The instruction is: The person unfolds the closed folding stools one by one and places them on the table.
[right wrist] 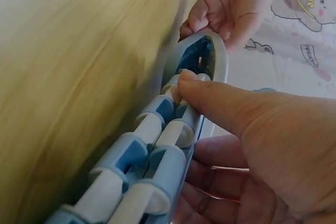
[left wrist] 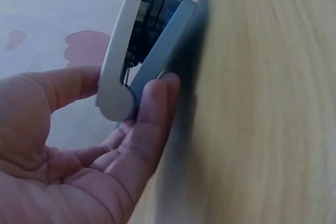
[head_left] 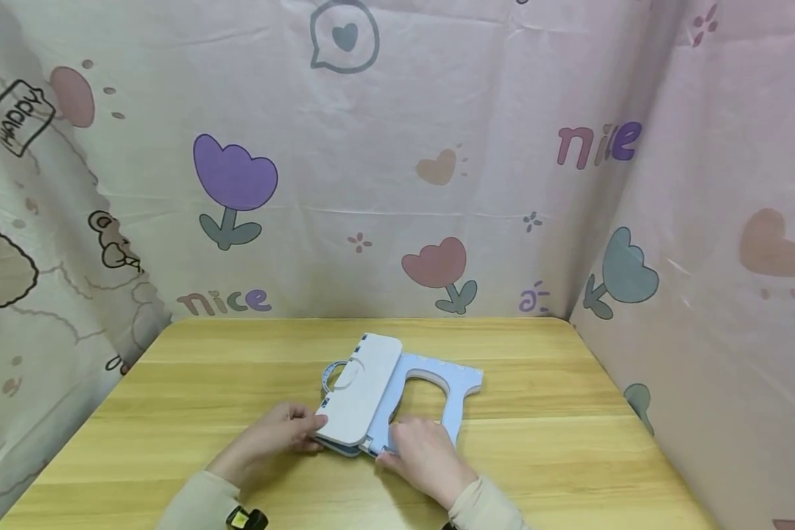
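Note:
A white and pale blue folding stool (head_left: 364,397) lies folded flat on the wooden table. Its white seat panel faces up on the left, and its blue legs (head_left: 455,412) with an arched cut-out extend to the right. A ring handle (head_left: 327,377) sticks out on the far left side. My left hand (head_left: 281,430) pinches the near left corner, one finger over the white panel and others underneath, as the left wrist view shows. My right hand (head_left: 427,456) grips the near blue leg edge, its thumb (right wrist: 210,93) on the jointed rods (right wrist: 139,153).
The wooden table (head_left: 556,456) reaches back to a patterned curtain (head_left: 371,184), which also hangs along both sides. Bare tabletop shows to the left, to the right and behind the stool.

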The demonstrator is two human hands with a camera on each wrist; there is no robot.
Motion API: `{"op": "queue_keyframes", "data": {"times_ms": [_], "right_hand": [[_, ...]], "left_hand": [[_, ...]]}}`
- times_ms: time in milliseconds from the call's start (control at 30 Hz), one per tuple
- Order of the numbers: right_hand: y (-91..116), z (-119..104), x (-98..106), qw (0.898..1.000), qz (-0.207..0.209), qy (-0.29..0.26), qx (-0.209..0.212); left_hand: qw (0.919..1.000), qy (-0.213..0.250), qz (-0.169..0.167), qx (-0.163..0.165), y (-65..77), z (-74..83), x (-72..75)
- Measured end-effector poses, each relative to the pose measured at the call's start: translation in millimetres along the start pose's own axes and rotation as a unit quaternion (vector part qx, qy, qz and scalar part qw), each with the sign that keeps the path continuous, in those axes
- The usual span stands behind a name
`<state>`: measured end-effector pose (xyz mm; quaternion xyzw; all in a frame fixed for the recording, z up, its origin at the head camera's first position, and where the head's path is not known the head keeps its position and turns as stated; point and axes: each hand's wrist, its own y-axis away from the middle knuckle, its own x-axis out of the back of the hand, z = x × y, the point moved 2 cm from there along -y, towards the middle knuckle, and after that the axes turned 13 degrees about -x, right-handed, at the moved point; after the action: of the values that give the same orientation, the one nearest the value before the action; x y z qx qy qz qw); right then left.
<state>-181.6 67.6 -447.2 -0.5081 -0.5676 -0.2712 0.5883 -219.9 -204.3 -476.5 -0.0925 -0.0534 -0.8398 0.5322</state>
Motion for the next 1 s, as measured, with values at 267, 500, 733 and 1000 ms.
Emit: {"op": "queue_keyframes", "data": {"times_ms": [267,500,733,1000], "right_hand": [[-1,-4,9,0.998,-0.017,-0.063,-0.009],[-3,-7,18,0.994,-0.012,-0.111,-0.006],[-6,-1,20,0.978,-0.02,-0.208,-0.011],[-10,9,23,0.955,-0.036,-0.294,-0.015]], "left_hand": [[0.9963,0.065,0.055,-0.006,6.0,25.9,5.3],[0.9925,0.047,0.11,-0.025,15.1,58.2,7.9],[0.9877,0.04,0.136,-0.067,21.1,90.3,4.9],[0.9828,-0.01,0.133,-0.128,21.5,118.6,-5.5]]}}
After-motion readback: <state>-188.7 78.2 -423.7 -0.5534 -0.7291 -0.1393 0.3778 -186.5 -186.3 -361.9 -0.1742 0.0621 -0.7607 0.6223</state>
